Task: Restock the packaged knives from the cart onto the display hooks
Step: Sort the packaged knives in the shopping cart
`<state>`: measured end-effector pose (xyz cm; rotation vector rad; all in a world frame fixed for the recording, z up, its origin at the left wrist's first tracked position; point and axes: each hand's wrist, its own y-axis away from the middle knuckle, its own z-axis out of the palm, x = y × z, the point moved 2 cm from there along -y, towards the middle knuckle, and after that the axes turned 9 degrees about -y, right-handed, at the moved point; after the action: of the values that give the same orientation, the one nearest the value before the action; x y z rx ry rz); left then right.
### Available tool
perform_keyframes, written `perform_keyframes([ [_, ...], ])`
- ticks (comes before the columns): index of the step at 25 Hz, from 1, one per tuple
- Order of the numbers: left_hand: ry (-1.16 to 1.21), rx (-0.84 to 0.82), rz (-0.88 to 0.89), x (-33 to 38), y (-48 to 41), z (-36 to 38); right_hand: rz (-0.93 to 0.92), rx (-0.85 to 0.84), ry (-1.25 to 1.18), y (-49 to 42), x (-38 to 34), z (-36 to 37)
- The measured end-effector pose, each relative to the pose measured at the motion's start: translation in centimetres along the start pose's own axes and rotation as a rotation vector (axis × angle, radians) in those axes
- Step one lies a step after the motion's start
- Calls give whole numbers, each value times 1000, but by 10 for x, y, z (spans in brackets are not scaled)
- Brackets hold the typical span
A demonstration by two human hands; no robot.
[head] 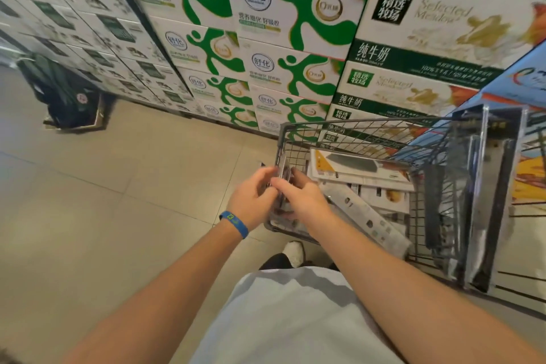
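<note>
Nearest the camera, at centre frame, the left hand [251, 198] and right hand [304, 195] each close a grip on one packaged knife [283, 183], held edge-on over the near corner of the cart [280, 139]. It looks light and stiff, its clear plastic probably slippery; pinching the card edges seems safest. Beyond, more knife packs [363, 168] lie flat in the basket. No display hooks are in view.

My left hand [251, 195] and right hand [301, 195] cover most of the thin package [283, 174] between them; its contents cannot be told. Knife packages [472, 201] at the cart's [339, 127] right edge are motion-blurred. The picture's right edge cuts the cart.
</note>
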<state>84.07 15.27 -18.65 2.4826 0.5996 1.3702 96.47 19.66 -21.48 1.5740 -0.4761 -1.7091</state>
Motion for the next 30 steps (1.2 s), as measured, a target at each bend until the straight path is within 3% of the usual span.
perform_keyframes([
  [3, -87, 157, 110, 10, -22, -22, 72, 1, 274, -6, 15, 17],
  [5, -367, 132, 149, 16, -41, -20, 230, -1, 399, -11, 35, 19],
  [9, -1274, -307, 70, 14, -64, 37, 251, -55, 393, -32, 59, 1],
  [11, -1532, -366, 70, 12, -76, 59, 221, -92, 370, -42, 70, -13],
  [16, -1679, -449, 20, 3, -110, 102, 63, -71, 456, -80, 96, -81],
  [21, -1774, -469, -87, -39, -126, 152, 153, -97, 1097, -134, 134, -165],
  [24, -1775, -477, -169, -47, -142, 179, 43, -153, 1331, -160, 152, -171],
  [27, -1884, -488, -72, -60, -153, 200, -91, -163, 1581, -184, 174, -152],
  [30, -1731, -465, -21, -76, -161, 199, -34, -54, 1764, -195, 198, -138],
])
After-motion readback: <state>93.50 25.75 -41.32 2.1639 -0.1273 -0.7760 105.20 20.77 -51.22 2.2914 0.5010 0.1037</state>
